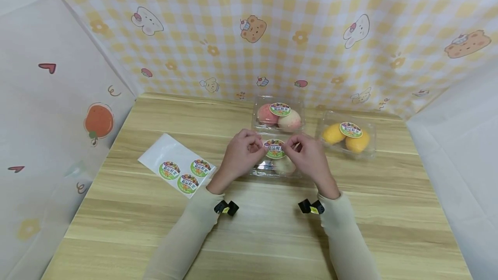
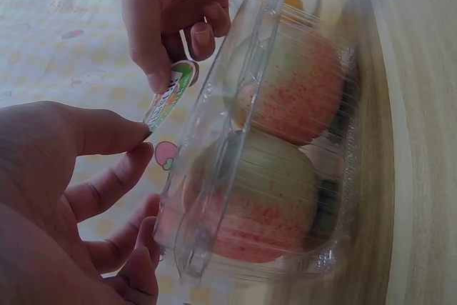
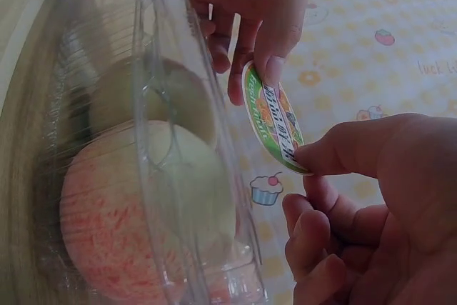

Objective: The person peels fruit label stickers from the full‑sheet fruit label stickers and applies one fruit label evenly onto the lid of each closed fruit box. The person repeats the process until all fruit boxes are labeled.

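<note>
Between both hands an oval fruit label sticker point(image 1: 275, 149) is held by its two side edges, just above a clear plastic box point(image 2: 214, 198). My left hand point(image 1: 243, 152) pinches one edge between thumb and forefinger. The opposite edge is pinched the same way by my right hand point(image 1: 309, 154). In the right wrist view the sticker point(image 3: 271, 119) stands apart from the box lid point(image 3: 153, 169). Two pinkish-green peaches point(image 2: 268, 205) lie inside this box; in the head view the hands and sticker partly hide them.
Behind stands a clear box of peaches point(image 1: 268, 116) with a label on its lid. To the right is a labelled box of yellow fruits point(image 1: 357, 141). A white sticker sheet point(image 1: 163, 146) with three labels lies left on the wooden table point(image 1: 264, 245). A checked curtain point(image 1: 218, 55) hangs behind.
</note>
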The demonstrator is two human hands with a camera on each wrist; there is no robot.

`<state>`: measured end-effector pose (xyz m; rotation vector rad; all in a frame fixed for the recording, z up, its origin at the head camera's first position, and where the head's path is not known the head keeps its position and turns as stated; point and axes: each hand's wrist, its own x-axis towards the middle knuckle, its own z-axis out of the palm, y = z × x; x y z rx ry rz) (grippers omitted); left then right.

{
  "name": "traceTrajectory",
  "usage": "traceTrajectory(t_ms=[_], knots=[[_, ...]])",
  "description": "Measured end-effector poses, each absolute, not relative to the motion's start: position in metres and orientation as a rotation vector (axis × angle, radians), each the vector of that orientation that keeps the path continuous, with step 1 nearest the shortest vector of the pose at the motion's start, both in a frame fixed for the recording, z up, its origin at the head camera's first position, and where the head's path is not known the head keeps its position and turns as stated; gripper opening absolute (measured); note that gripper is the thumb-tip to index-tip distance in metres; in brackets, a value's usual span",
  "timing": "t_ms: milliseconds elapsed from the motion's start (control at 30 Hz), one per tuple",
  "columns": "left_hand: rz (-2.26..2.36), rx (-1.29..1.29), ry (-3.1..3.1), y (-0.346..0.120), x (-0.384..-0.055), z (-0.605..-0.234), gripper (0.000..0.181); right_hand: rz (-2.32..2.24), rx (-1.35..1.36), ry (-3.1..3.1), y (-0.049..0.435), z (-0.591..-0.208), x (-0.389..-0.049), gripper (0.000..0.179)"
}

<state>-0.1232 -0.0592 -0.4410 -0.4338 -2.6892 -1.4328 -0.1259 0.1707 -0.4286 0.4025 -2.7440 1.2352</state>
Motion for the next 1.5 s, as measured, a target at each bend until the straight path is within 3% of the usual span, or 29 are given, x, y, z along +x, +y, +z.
traceTrajectory(t_ms=[1500], knots=[[-1.045, -0.426, -2.76, -0.0545, -0.1216, -0.4461, 0.019, 1.028, 0.441, -2.787, 0.1654, -0.4348, -0.1279, 0.017]])
